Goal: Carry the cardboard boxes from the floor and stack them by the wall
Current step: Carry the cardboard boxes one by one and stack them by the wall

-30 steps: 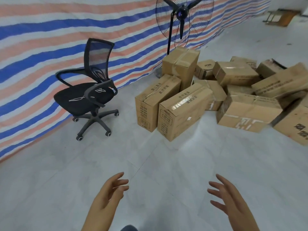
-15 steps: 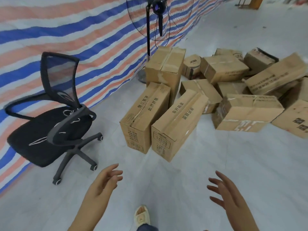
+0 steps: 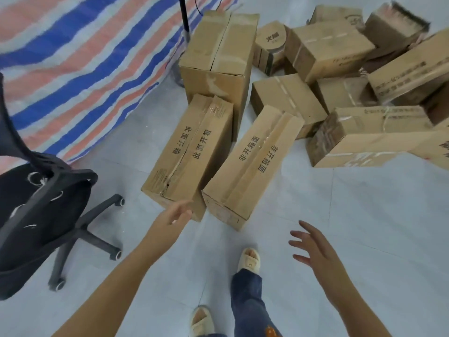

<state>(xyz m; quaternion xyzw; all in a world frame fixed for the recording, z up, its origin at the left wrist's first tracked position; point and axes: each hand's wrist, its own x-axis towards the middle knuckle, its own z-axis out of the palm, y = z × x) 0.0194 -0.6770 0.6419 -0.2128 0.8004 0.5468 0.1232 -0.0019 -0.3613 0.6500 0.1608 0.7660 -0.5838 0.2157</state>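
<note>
Several taped cardboard boxes lie in a heap on the pale floor. Two long boxes are nearest me: the left long box [image 3: 192,152] and the right long box [image 3: 252,164], side by side, each with black printed characters on top. A tall box [image 3: 218,59] stands upright behind them. My left hand [image 3: 173,215] is open and reaches to the near corner of the left long box; whether it touches is unclear. My right hand [image 3: 313,249] is open with fingers spread, in the air right of the right long box, holding nothing.
A black mesh office chair [image 3: 41,215] on castors stands close at my left. A striped blue, orange and white tarp [image 3: 80,57] covers the wall on the left. A fan pole [image 3: 183,15] rises behind the tall box. More boxes [image 3: 364,135] pile up at the right.
I have stepped closer and the boxes now fill the view. My left hand has stretched forward to the near corner of the left long box. My right hand stays open and low.
</note>
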